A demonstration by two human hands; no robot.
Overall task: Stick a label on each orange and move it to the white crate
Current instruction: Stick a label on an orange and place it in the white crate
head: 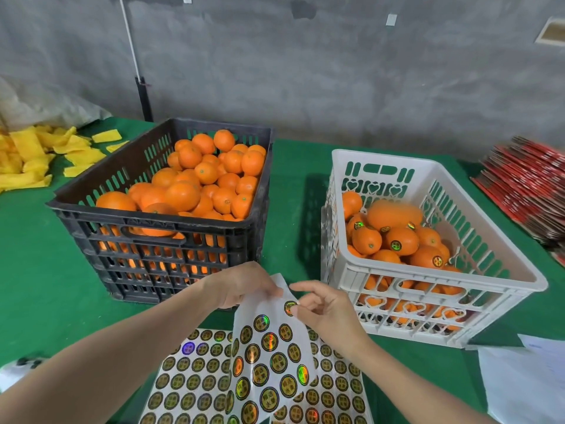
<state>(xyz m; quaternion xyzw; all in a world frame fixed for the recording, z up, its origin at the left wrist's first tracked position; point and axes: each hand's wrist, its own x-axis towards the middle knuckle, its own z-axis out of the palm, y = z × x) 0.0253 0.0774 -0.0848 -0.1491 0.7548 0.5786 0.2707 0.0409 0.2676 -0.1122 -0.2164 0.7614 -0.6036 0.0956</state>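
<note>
Right now my left hand [241,286] pinches the top edge of the curled white backing sheet of round gold holographic labels [269,362]. It holds this up above the flat sheet of the same labels [189,381] on the green cloth-covered table [36,270]. My right hand [321,304] has thumb and forefinger closed on one round label [289,307] at the sheet's upper corner, apparently peeling it.

The risks I see: the label folds onto itself, clings to my fingertip, or the thin backing tears under a sharp pull. No orange is in hand. The unlabelled oranges [183,195] sit in the black slotted plastic crate [76,215], the labelled oranges [400,240] in the white plastic crate [428,283].
</note>
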